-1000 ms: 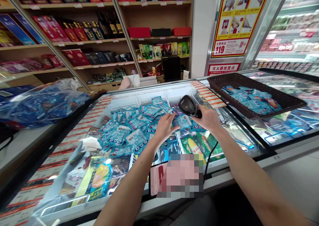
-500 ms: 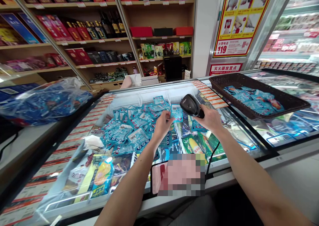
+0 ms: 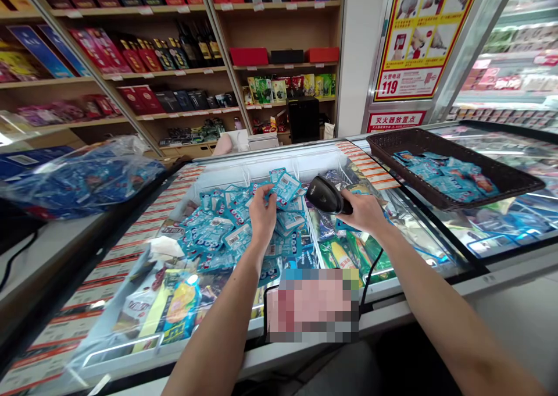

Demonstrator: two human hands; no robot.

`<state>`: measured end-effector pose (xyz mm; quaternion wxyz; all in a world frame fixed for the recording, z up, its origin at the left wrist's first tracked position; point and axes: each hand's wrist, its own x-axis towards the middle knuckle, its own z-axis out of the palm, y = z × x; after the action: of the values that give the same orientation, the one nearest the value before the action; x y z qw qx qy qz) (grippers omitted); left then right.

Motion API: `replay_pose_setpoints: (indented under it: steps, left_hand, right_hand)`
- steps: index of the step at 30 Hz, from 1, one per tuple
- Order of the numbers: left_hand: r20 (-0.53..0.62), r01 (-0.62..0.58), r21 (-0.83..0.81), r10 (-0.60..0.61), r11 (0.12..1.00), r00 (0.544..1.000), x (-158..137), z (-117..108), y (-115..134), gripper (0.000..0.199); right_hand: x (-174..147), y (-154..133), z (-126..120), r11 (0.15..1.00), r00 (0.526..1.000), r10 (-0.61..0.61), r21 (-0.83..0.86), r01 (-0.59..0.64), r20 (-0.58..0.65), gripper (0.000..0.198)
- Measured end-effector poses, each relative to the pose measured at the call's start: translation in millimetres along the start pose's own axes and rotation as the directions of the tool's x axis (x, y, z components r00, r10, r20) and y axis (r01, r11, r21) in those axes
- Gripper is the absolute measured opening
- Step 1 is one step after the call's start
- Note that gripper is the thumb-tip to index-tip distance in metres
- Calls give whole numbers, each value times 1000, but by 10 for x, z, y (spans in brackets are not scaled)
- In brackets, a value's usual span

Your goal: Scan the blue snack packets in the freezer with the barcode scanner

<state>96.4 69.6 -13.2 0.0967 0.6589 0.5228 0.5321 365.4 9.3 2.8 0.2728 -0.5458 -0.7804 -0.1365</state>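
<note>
My left hand [image 3: 263, 213] pinches a small blue snack packet [image 3: 286, 188] by its edge, with the printed barcode side turned up. Beneath it, a heap of similar blue packets [image 3: 213, 233] is spread over the glass top of a chest freezer. My right hand [image 3: 362, 211] is wrapped round the handle of a black barcode scanner [image 3: 323, 195]. The scanner's head points left, towards the packet, with a small gap between them. From the scanner's handle a black cable [image 3: 371, 273] runs down to the freezer's front edge.
A brown woven tray [image 3: 440, 195] with blue packets stands at right. A clear plastic bag [image 3: 87, 178] full of packets lies at left. A phone [image 3: 274, 311], partly blurred out, rests on the front edge. Shelves [image 3: 174, 73] of boxes and bottles stand behind.
My left hand has moved left, and a packet in it is now held tilted over the heap. The scanner has shifted slightly left and down.
</note>
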Motion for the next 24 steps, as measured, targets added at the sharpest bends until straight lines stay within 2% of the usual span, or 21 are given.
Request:
replay_pose_setpoints:
  steps: [5, 13, 19, 24]
  left_hand:
    - [-3, -4, 29, 4, 1000, 1000, -1, -5, -28, 28]
    - [34, -20, 53, 18, 998, 999, -35, -7, 59, 29]
    - [35, -16, 73, 14, 997, 999, -37, -13, 81, 29]
    - [30, -32, 73, 29, 997, 999, -42, -12, 83, 28]
  right_hand:
    - [-5, -4, -8, 998, 999, -50, 49, 49, 18, 37]
    - [-6, -37, -37, 992, 993, -103, 76, 99, 64, 33]
    - [-8, -43, -49, 993, 989, -96, 82, 87, 109, 36]
    - [-13, -35, -39, 991, 989, -109, 83, 101, 96, 35]
